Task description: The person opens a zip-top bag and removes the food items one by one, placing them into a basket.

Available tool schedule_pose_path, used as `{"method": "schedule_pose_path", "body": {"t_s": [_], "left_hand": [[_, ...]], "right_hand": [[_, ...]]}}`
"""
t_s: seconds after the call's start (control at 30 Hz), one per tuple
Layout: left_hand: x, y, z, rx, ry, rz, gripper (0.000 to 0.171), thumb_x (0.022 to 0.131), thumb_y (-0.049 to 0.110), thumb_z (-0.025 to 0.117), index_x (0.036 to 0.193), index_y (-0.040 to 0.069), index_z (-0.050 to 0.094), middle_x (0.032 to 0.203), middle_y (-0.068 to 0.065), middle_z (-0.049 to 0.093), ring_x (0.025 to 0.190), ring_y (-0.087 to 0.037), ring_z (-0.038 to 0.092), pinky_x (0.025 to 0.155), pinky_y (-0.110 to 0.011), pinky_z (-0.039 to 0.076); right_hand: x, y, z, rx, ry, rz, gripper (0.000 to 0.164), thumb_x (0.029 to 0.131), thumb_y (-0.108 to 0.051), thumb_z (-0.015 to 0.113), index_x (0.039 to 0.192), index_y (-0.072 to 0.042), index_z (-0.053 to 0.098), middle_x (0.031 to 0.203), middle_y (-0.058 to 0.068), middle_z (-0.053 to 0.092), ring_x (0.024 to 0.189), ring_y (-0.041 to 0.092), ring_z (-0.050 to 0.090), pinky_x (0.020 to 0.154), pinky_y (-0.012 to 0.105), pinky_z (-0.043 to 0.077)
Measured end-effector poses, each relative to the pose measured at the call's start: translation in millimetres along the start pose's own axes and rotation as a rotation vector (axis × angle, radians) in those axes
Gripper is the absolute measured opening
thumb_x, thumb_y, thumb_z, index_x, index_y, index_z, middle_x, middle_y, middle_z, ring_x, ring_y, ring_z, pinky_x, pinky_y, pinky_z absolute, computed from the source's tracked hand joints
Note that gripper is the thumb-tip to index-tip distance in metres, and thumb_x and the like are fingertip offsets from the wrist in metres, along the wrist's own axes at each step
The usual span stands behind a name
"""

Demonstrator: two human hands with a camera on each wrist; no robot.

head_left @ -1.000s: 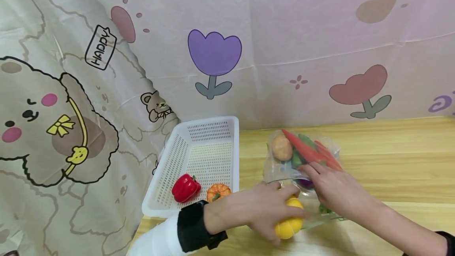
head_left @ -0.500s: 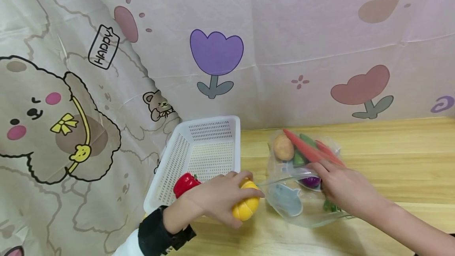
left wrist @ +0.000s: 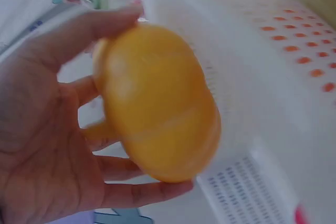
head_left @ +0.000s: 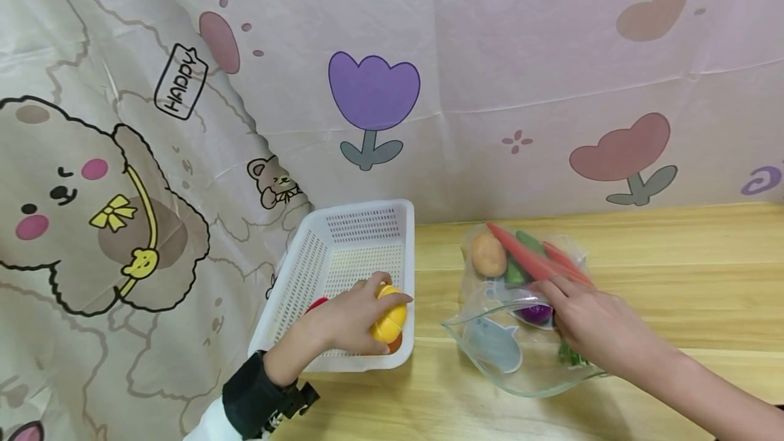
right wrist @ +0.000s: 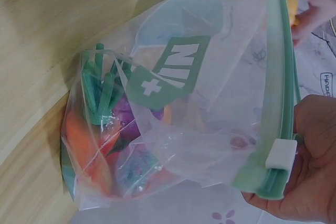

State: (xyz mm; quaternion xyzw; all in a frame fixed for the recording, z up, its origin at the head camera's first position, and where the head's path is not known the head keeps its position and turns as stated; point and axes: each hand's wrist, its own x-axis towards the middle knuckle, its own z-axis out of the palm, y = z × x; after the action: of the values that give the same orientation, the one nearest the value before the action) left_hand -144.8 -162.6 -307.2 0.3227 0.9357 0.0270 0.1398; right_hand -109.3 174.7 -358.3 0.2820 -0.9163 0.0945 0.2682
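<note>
Over the near right corner of a white perforated basket (head_left: 409, 243), my left hand (head_left: 349, 318) grips a smooth yellow toy vegetable (head_left: 390, 318) whose exact kind is unclear; the left wrist view shows its rounded, lobed shape (left wrist: 155, 103) with a pale seam. Beneath that hand, a red bell pepper (head_left: 317, 303) and an orange pumpkin (head_left: 395, 344) lie in the basket, mostly covered. My right hand (head_left: 594, 318) holds the edge of a clear zip bag (head_left: 533, 393), near its white slider (right wrist: 281, 154). The bag's mouth gapes open.
Inside the bag are a potato (head_left: 488, 254), long red-orange carrots (head_left: 520, 254), something green (head_left: 529, 242) and a purple vegetable (head_left: 535, 313). A patterned cloth (head_left: 490, 73) hangs behind the wooden table (head_left: 692, 257).
My left hand has carried the yellow toy vegetable leftward from the bag's mouth to over the basket. The right hand has stayed at the bag, whose opening now shows wider.
</note>
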Motion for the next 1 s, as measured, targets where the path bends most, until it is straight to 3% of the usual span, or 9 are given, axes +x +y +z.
{"method": "schedule_pose_path", "body": {"t_s": [0.1, 0.23, 0.5, 0.7, 1.0], "left_hand": [[0.4, -4.6, 4.0, 0.007, 0.005, -0.005, 0.060, 0.081, 0.026, 0.069, 0.135, 0.022, 0.044, 0.142, -0.014, 0.033, 0.113, -0.031, 0.050, 0.080, -0.038, 0.051], [2.2, -4.2, 5.5, 0.056, 0.028, 0.045, 0.053, 0.087, 0.027, 0.063, 0.136, 0.019, 0.044, 0.143, -0.014, 0.035, 0.119, -0.032, 0.050, 0.089, -0.047, 0.049], [6.3, 8.4, 2.5, 0.142, 0.047, 0.127, 0.048, 0.090, 0.029, 0.061, 0.134, 0.020, 0.046, 0.136, -0.004, 0.046, 0.118, -0.019, 0.052, 0.093, -0.037, 0.048], [12.5, 23.6, -4.2, 0.201, 0.127, 0.181, 0.049, 0.091, 0.031, 0.058, 0.136, 0.021, 0.043, 0.132, 0.001, 0.050, 0.117, -0.014, 0.053, 0.092, -0.032, 0.048], [26.5, 57.5, -11.6, 0.231, 0.208, 0.412, 0.042, 0.090, 0.027, 0.059, 0.131, 0.018, 0.051, 0.124, 0.002, 0.058, 0.106, -0.010, 0.058, 0.090, -0.020, 0.048]], "right_hand": [[0, 0, 0, -0.002, 0.003, 0.002, 0.049, 0.058, 0.002, 0.067, 0.104, -0.013, 0.058, 0.103, 0.010, 0.064, 0.068, 0.017, 0.061, 0.038, 0.028, 0.038], [0, 0, 0, -0.005, 0.007, 0.000, 0.050, 0.057, 0.003, 0.067, 0.104, -0.013, 0.058, 0.102, 0.010, 0.065, 0.066, 0.015, 0.060, 0.038, 0.028, 0.038], [0, -3, 1, -0.007, 0.000, 0.009, 0.049, 0.058, 0.003, 0.067, 0.104, -0.013, 0.058, 0.102, 0.008, 0.065, 0.066, 0.015, 0.061, 0.039, 0.030, 0.041], [1, -3, 1, -0.015, -0.005, 0.010, 0.049, 0.058, 0.003, 0.067, 0.104, -0.013, 0.058, 0.103, 0.009, 0.065, 0.067, 0.016, 0.062, 0.039, 0.030, 0.040], [2, -4, 0, -0.026, -0.018, 0.003, 0.049, 0.059, 0.004, 0.068, 0.104, -0.013, 0.058, 0.100, 0.008, 0.064, 0.065, 0.013, 0.058, 0.039, 0.028, 0.040]]}}
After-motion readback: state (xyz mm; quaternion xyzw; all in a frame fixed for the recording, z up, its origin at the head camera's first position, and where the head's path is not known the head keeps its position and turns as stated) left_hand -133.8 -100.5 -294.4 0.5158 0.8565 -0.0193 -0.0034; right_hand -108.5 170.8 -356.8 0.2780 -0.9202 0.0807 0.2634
